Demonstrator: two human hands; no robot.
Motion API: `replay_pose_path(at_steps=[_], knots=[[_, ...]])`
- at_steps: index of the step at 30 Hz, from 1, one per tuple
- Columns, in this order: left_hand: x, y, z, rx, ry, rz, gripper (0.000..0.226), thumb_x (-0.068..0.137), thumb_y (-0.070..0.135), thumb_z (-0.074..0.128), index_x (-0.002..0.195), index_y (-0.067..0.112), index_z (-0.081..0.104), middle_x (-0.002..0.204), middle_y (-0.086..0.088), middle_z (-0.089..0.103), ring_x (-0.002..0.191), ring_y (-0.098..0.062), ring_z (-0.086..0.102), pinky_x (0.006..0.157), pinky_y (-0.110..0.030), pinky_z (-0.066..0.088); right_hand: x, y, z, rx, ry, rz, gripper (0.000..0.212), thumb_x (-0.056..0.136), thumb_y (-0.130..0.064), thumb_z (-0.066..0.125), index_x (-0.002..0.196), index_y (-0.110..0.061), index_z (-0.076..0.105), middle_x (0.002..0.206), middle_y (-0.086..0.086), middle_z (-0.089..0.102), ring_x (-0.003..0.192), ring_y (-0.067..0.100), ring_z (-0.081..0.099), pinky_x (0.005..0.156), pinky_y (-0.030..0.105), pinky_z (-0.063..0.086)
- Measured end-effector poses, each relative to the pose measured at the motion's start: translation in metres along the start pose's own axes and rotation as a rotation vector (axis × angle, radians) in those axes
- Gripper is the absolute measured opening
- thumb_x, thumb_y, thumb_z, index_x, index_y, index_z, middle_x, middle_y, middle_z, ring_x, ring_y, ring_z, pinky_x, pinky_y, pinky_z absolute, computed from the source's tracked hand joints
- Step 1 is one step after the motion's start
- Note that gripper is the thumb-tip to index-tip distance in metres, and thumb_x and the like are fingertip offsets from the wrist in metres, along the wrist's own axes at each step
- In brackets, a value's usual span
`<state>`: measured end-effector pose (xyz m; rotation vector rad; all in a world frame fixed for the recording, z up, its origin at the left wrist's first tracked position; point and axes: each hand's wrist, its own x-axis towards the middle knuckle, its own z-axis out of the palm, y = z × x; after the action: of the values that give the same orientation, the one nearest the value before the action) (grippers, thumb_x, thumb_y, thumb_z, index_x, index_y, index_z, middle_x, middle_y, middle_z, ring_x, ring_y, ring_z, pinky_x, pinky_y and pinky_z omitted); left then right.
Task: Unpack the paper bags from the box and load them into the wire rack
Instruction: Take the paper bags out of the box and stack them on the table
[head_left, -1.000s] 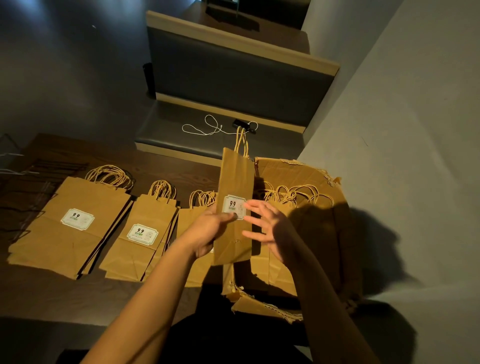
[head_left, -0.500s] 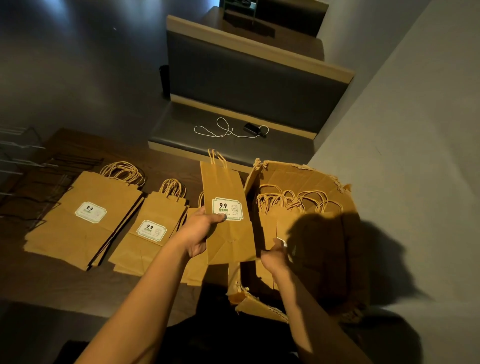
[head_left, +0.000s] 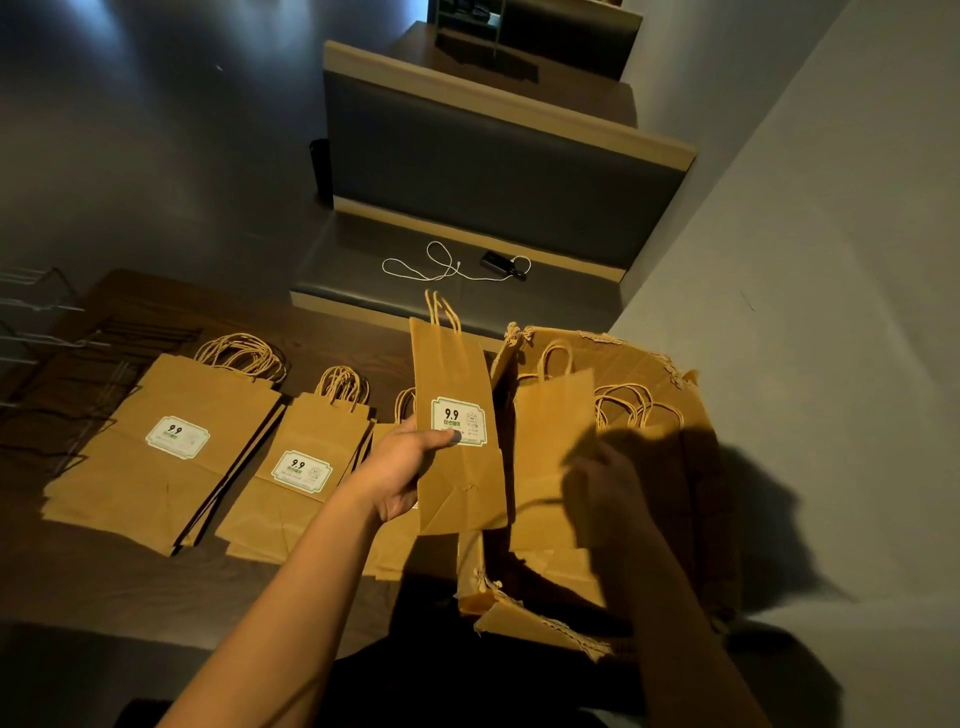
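On a dim dark table (head_left: 130, 587), my left hand (head_left: 402, 473) pinches one labelled paper bag (head_left: 457, 431) while my right hand (head_left: 597, 488) lifts another bag (head_left: 550, 441) from the torn box (head_left: 691, 415) at three o'clock; three stacks (head_left: 171, 447) unpacked, wire rack (head_left: 36, 332) at nine o'clock unloaded.

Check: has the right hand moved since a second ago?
Yes. The right hand dropped from beside the labelled bag into the box and now lifts another bag.

The right hand (head_left: 602, 483), open beside the labelled bag (head_left: 457, 431) a second ago, then down in the box (head_left: 675, 415), now grips a second bag (head_left: 553, 457) raised from it. The left hand (head_left: 405, 467) tilts the labelled bag leftward.
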<state>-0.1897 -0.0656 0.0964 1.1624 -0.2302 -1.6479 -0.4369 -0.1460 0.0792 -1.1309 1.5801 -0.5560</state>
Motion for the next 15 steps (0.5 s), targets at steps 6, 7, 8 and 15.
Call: replay_pose_path(at_steps=[6,7,8,15], knots=[[-0.002,0.001,0.012,0.033,-0.043,0.005,0.036,0.104,0.025,0.053,0.139,0.017,0.053,0.109,-0.011,0.076,0.095,-0.026,0.075,0.077,-0.039,0.061,-0.063,-0.077,-0.004,0.174,-0.076,-0.097,0.027,0.11,-0.021,0.034,0.098,-0.013,0.058,0.082,0.013,0.064,0.07,0.026,0.063,0.059,0.033,0.05],[-0.002,0.0,0.015,0.058,-0.065,0.001,0.038,0.104,0.032,0.052,0.139,0.019,0.053,0.111,-0.011,0.076,0.097,-0.025,0.074,0.08,-0.039,0.061,-0.073,-0.088,0.007,0.132,-0.128,-0.093,0.032,0.11,-0.03,0.032,0.102,-0.013,0.058,0.087,0.012,0.063,0.075,0.024,0.061,0.062,0.033,0.05],[-0.003,-0.001,0.017,0.079,-0.09,-0.01,0.041,0.102,0.041,0.051,0.138,0.021,0.054,0.113,-0.01,0.075,0.101,-0.025,0.073,0.083,-0.039,0.06,-0.078,-0.09,0.019,0.083,-0.191,-0.079,0.037,0.11,-0.038,0.029,0.108,-0.016,0.059,0.096,0.01,0.063,0.082,0.022,0.061,0.068,0.034,0.051],[-0.002,-0.006,0.004,0.06,-0.197,-0.021,0.059,0.088,0.028,0.074,0.138,0.005,0.053,0.118,-0.021,0.068,0.102,-0.032,0.067,0.09,-0.043,0.056,-0.083,-0.06,0.082,-0.257,-0.294,-0.328,0.039,0.108,-0.04,0.037,0.139,-0.026,0.057,0.127,-0.006,0.05,0.12,0.008,0.052,0.099,0.022,0.043]])
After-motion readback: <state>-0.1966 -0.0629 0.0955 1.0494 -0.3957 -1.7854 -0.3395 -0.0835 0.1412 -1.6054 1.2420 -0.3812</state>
